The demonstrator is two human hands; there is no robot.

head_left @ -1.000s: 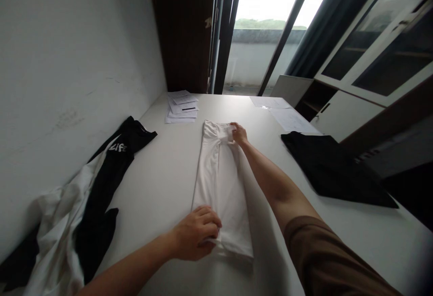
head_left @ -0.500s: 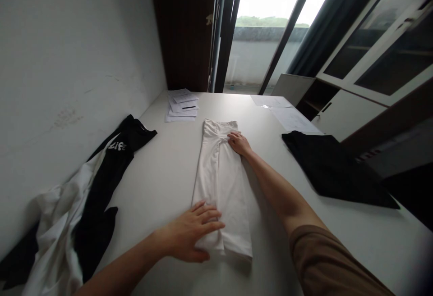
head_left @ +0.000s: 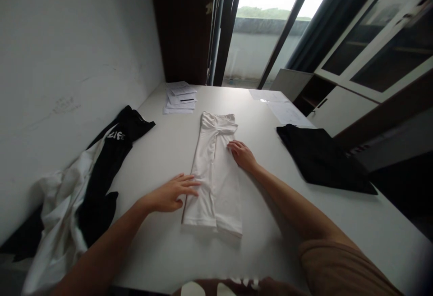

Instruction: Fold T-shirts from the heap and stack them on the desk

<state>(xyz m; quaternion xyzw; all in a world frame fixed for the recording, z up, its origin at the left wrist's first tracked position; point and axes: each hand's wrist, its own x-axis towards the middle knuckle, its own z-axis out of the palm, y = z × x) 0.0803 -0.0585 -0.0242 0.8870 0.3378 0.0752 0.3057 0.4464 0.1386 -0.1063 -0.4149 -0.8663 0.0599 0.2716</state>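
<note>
A white garment [head_left: 216, 174] lies flat and lengthwise on the white table, in a long narrow shape with gathered cloth near its far end. It may be a dress or trousers; I cannot tell which. My left hand [head_left: 172, 193] is at its left edge, fingers spread, with the fingertips over the cloth. On the right edge, about midway up, rests my right hand [head_left: 242, 155], its fingers stretched out and lightly bent over the fabric. Neither hand grips anything.
Black and white clothes [head_left: 101, 174] lie heaped along the left wall. A folded black garment [head_left: 321, 158] is on the table's right side. Loose papers [head_left: 181, 97] sit at the far left, and more sheets [head_left: 284, 109] at the far right. Behind stand a glass door and cabinets.
My left hand has slid from the garment's lower middle to its left edge. My right hand has come down the right edge from the gathered part. The view has shifted slightly.
</note>
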